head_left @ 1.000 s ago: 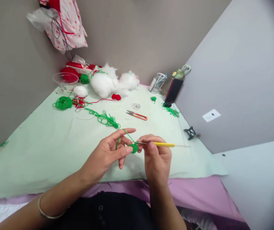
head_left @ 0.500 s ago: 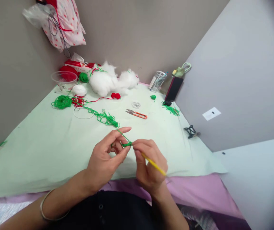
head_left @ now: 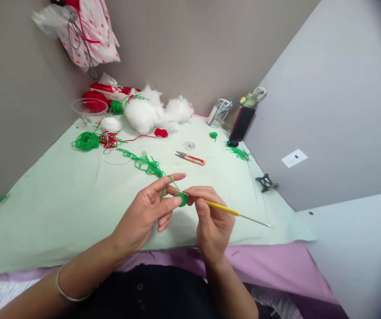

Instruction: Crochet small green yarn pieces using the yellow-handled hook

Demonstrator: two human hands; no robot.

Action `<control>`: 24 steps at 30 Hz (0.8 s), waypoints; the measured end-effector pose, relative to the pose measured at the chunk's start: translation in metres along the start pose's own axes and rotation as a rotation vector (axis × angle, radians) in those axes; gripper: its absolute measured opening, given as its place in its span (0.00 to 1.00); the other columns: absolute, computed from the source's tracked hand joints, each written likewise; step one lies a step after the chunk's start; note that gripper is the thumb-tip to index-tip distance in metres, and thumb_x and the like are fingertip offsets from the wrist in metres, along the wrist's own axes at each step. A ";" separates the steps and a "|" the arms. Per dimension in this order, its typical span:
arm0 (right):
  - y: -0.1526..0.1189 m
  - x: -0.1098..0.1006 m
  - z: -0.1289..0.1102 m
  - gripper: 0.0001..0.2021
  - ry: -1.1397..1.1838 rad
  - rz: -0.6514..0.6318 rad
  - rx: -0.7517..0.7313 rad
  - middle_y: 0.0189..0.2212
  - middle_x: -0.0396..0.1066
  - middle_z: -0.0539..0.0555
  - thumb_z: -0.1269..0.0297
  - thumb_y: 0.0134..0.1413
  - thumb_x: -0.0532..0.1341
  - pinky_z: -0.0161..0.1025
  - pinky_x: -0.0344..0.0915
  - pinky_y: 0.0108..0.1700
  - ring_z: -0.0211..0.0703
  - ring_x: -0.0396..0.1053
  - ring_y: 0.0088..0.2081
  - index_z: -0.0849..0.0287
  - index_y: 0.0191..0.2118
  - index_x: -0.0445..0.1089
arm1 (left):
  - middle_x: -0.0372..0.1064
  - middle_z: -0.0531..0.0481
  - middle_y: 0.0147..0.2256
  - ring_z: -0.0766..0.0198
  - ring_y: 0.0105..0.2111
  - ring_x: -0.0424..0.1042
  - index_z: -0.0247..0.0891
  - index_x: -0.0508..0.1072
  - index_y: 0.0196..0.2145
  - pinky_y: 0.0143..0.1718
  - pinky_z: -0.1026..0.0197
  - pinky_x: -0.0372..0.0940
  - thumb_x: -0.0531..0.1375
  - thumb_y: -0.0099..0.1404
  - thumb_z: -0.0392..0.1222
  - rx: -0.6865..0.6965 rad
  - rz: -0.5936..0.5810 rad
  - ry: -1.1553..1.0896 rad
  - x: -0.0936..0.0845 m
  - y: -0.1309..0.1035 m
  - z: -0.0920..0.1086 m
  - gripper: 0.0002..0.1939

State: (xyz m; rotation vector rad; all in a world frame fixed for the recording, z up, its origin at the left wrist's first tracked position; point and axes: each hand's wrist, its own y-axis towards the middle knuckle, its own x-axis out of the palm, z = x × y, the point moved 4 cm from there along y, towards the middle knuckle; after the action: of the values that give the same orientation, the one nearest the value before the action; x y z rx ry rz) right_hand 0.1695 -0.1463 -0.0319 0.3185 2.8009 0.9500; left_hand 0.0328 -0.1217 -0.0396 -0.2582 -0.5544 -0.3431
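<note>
Between the thumb and fingers of my left hand is a small round green crochet piece. Green yarn runs over my raised left index finger and down to the piece. My right hand grips a crochet hook with a yellow handle, its far metal end pointing right and down. The hook's working tip meets the upper edge of the green piece, partly hidden by my fingers. Beyond my left hand, a loose tangle of green yarn lies on the pale green cloth.
Orange thread snips and a small clear dish lie ahead. White stuffing, a plastic tub and a white yarn ball stand at the back left. A pen cup, phone and green yarn scraps are on the right.
The green piece has turned so its round face shows. The hook has swung flatter, its rear end now out to the right. My left index finger has lifted the yarn slightly.
</note>
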 end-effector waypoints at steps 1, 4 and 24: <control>-0.003 0.000 0.000 0.13 -0.074 0.001 -0.046 0.38 0.78 0.53 0.74 0.67 0.59 0.41 0.74 0.40 0.43 0.76 0.40 0.51 0.47 0.78 | 0.67 0.56 0.35 0.81 0.16 0.59 0.45 0.79 0.54 0.16 0.72 0.57 0.73 0.60 0.39 0.016 0.019 0.008 0.000 0.000 -0.001 0.24; -0.011 0.002 -0.004 0.18 -0.304 0.006 -0.268 0.44 0.77 0.55 0.78 0.63 0.62 0.42 0.74 0.42 0.45 0.76 0.44 0.48 0.51 0.78 | 0.64 0.58 0.27 0.79 0.15 0.56 0.42 0.78 0.55 0.16 0.72 0.55 0.73 0.60 0.40 -0.041 0.036 -0.045 -0.002 0.003 -0.005 0.25; 0.051 -0.025 0.040 0.12 0.425 -0.240 0.560 0.27 0.72 0.51 0.54 0.55 0.70 0.36 0.64 0.34 0.38 0.68 0.30 0.57 0.29 0.77 | 0.73 0.45 0.50 0.57 0.41 0.75 0.40 0.69 0.31 0.37 0.57 0.71 0.65 0.64 0.50 0.195 -0.068 0.956 -0.043 0.031 0.057 0.13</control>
State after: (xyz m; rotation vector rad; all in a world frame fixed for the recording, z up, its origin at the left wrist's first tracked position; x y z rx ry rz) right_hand 0.2099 -0.0905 -0.0296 -0.1825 3.3499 0.1763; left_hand -0.0161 -0.0642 -0.0209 0.1266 0.3474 -0.4288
